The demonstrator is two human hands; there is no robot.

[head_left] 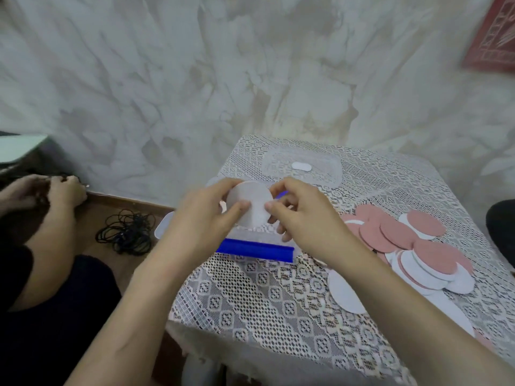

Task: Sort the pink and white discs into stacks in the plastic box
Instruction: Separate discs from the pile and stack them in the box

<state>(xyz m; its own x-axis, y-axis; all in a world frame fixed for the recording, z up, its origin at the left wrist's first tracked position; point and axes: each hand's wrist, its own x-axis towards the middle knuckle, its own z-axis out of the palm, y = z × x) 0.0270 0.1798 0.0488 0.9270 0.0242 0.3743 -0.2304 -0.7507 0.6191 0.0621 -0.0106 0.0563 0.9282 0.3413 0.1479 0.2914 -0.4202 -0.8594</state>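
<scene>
Over box [164, 228], hands [203, 218] [303, 215] pinch wht disc [256, 195].

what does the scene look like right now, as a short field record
left hand: pinches the disc at its left edge
right hand: pinches its right edge
disc: white face toward camera, held over the plastic box
plastic box: open, blue latch on near side
lid: clear, lying beyond the box
loose discs: pink and white pile, right of the box
surface: lace tablecloth
</scene>
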